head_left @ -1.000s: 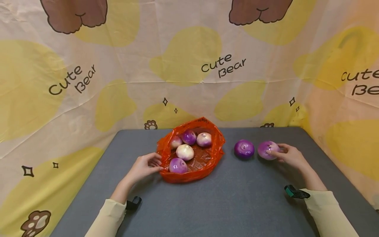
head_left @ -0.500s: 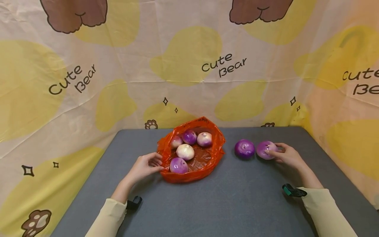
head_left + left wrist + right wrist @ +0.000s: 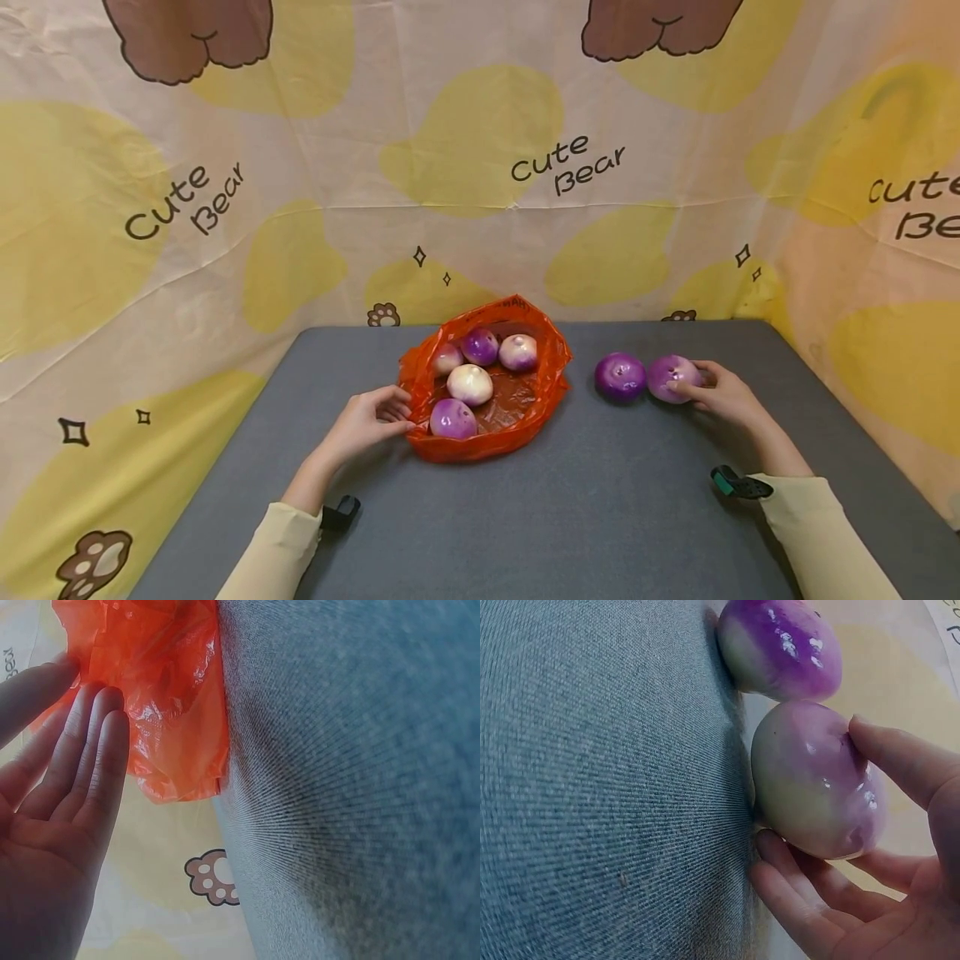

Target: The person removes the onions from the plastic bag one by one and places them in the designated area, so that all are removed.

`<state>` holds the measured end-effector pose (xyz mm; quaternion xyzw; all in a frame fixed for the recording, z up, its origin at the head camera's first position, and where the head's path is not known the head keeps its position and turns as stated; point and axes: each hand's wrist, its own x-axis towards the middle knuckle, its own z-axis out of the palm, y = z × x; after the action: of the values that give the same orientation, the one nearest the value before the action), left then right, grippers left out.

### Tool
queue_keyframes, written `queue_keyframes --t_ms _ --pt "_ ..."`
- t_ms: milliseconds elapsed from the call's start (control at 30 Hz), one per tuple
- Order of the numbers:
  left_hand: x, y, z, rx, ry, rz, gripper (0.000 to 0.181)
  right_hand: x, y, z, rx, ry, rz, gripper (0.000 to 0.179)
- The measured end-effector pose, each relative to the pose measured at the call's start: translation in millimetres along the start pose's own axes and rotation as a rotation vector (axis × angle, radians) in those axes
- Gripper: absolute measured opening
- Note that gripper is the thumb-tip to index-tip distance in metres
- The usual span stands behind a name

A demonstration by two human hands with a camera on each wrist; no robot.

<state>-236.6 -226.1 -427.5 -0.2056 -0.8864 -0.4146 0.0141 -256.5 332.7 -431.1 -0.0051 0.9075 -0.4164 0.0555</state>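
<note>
My right hand (image 3: 731, 398) holds a light purple turnip (image 3: 672, 379) on the grey table, thumb on its top and fingers round its side. Beside it sits a darker purple turnip (image 3: 620, 377); in the right wrist view the held turnip (image 3: 817, 780) and the darker turnip (image 3: 780, 645) look to be touching. At the left, my left hand (image 3: 375, 421) pinches the edge of a red plastic bag (image 3: 468, 450) between thumb and fingers. Inside the wide-mouthed bag lie several purple and white turnips, one white turnip (image 3: 470, 385) among them. The bag film hides some fingertips.
The grey table (image 3: 540, 525) ends at the back against a printed cloth wall (image 3: 465, 158). Similar cloth hangs at both sides. A dark band (image 3: 738, 483) circles my right wrist, and another dark band (image 3: 341, 514) my left.
My right hand has slid its turnip slightly to the left, narrowing the gap to the darker turnip. My left hand and the bag stay where they were.
</note>
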Motion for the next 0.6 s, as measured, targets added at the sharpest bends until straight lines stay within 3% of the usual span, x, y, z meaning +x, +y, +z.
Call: queue_keyframes --t_ms 600 --pt "-0.1 -1.1 0.5 0.002 0.003 0.002 0.03 1.5 -2.6 2.6 -0.037 0.008 -0.022 0.082"
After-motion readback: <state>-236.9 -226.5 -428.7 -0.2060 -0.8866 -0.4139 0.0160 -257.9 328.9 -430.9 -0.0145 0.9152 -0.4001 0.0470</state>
